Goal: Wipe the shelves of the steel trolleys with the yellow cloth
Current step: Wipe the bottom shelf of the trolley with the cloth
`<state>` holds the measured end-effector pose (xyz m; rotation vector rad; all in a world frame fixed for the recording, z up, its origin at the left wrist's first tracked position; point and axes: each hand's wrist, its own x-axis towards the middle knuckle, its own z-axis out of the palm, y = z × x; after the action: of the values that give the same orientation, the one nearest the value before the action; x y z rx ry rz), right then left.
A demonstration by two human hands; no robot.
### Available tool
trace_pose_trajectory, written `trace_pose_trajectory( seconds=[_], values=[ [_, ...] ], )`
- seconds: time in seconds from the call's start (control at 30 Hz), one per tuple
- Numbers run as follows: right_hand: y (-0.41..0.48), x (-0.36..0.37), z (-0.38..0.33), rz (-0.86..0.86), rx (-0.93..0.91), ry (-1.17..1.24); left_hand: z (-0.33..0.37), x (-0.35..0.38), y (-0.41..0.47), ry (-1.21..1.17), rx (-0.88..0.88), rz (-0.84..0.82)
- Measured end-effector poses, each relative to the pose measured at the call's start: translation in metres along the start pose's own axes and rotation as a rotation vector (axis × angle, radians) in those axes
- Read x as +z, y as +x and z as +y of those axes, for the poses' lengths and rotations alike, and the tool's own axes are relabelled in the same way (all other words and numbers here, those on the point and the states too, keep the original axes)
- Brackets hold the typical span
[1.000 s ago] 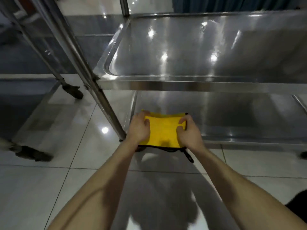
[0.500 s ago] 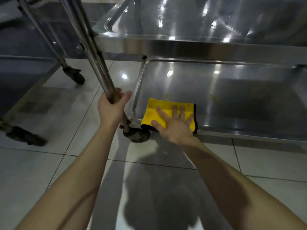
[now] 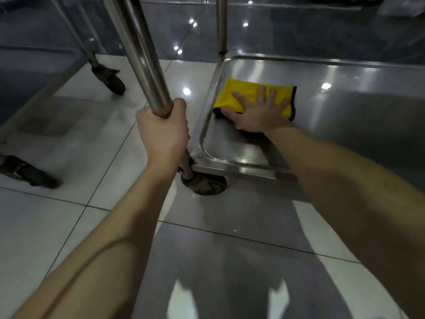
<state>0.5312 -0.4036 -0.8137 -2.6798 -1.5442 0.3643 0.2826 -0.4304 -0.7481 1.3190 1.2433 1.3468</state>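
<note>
Head view: I see left hand, grip wrapped round upright steel post of trolley. Right hand flat, fingers spread, grip wide, pressing yellow cloth onto bottom shelf, near shelf's left rim. Post and black wheel stand between my arms. Second trolley's wheels on tiled floor, left, well apart.
</note>
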Motion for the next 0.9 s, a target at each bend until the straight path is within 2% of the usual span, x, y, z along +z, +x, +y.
trace_pose_trajectory(
  seconds=[0.17, 0.33, 0.47, 0.7, 0.8, 0.9],
  values=[
    [0.072, -0.02, -0.023, -0.07, -0.015, -0.05, -0.001, 0.001, -0.001, 0.008, 0.017, 0.029],
    [0.081, -0.021, -0.032, -0.1, -0.043, -0.035, 0.004, 0.003, -0.002, 0.007, 0.008, 0.035],
    [0.037, -0.007, -0.039, -0.047, -0.099, 0.002, 0.006, 0.003, -0.003, -0.008, -0.009, 0.023],
    [-0.116, 0.042, -0.055, 0.021, -0.228, 0.008, 0.012, -0.002, -0.003, 0.026, -0.066, -0.033],
    [-0.14, 0.039, -0.026, -0.002, -0.251, 0.022, 0.014, -0.007, -0.001, 0.041, -0.074, -0.097],
    [-0.144, 0.028, 0.041, -0.045, -0.177, -0.001, 0.015, -0.01, 0.002, 0.056, -0.075, -0.135]
  ],
)
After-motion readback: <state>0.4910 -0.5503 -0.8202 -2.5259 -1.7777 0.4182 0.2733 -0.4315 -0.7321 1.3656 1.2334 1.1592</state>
